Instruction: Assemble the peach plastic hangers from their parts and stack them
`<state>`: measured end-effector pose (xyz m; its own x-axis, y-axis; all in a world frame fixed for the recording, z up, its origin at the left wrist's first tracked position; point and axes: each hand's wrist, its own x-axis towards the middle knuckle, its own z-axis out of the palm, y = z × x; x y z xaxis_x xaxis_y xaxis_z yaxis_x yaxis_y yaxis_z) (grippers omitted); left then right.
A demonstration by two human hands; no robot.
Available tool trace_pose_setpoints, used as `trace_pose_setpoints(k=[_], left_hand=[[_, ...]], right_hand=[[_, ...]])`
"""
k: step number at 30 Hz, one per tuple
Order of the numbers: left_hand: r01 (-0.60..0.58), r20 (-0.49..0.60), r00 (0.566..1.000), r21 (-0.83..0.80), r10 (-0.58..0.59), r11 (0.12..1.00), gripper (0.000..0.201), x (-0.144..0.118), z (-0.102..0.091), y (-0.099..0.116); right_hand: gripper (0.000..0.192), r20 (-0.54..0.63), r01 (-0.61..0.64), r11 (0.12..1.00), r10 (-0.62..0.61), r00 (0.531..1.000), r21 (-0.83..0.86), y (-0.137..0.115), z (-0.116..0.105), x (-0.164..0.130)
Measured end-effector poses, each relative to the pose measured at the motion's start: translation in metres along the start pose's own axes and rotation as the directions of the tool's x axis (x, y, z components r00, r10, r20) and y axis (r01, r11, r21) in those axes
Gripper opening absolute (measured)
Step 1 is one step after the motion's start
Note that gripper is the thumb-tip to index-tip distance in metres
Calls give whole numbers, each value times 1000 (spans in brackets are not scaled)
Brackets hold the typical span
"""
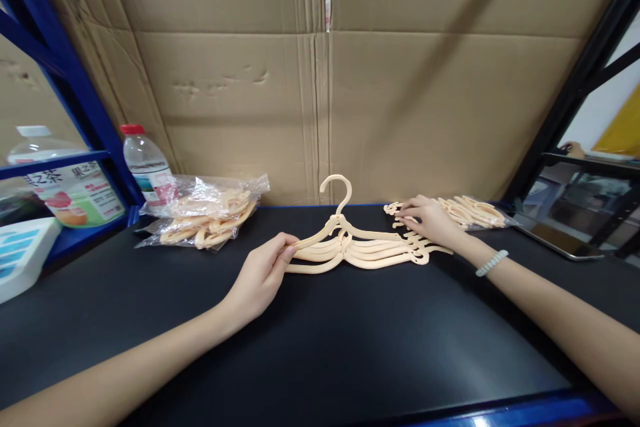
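I see the cream hanger stack (360,248) flat mid-table, long axis left-right, hooks toward the cardboard wall (320,80). Left hand (263,277) pinches its left end; right hand (430,220), fingers spread, presses the right end.

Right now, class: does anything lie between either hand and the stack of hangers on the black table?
Nothing visible. The left hand already pinches the left end of the stack of hangers, and the right hand rests on its right end.
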<state>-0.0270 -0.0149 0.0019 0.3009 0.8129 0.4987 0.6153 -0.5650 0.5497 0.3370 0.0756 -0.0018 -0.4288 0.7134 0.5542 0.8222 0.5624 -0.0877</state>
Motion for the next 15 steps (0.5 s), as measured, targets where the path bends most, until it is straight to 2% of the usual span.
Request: trace_pose_setpoints(k=[3, 5, 7, 10, 13, 15], left_hand=[[7, -13, 1000, 11, -7, 1000, 26, 0, 0, 1], [12, -16, 1000, 12, -12, 1000, 26, 1, -1, 2], [15, -18, 1000, 10, -15, 1000, 26, 1, -1, 2], [18, -25, 1000, 10, -17, 1000, 26, 1, -1, 1], [19, -28, 999, 7, -19, 1000, 26, 1, -1, 0], [20, -30, 999, 0, -20, 1000, 26, 1, -1, 0]], right_hand=[[23, -195, -145, 978, 173, 965, 149, -4, -5, -3], [25, -231, -243, 917, 323, 918, 317, -8, -11, -5], [28, -196, -296, 806, 445, 874, 513, -12, -17, -7], [31, -100, -307, 578, 566, 818, 756, -23, -26, -8], [29, 10, -297, 371, 610, 793, 880, -35, -32, -8], [28, 57, -301, 310, 604, 795, 902, -43, -32, -8]])
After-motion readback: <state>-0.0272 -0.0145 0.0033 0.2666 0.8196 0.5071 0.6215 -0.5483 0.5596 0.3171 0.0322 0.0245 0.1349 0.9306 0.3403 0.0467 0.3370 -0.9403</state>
